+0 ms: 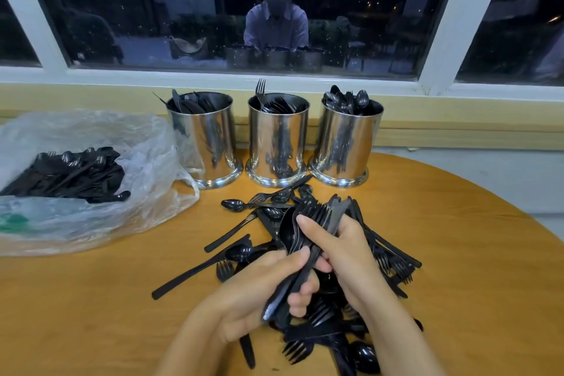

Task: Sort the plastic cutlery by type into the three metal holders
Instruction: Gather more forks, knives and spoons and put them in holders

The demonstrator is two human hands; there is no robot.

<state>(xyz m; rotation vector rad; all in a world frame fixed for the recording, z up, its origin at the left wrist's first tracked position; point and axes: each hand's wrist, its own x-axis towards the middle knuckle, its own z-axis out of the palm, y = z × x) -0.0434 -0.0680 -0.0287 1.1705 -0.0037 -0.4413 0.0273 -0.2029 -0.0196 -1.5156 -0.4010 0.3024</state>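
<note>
Gripping a mixed cutlery bundle (316,215), left hand (250,296) and right hand (345,250) both curl round it above the loose pile (396,262) on counter (91,299).

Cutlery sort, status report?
Left grip and right grip both on one bundle. Three holders part full. Pile and bag unsorted.

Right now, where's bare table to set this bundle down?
Free: bare table right of the loose pile and right holder; also wood between plastic bag and left hand. Crowded: centre, under the bundle; bag covers far left.
</note>
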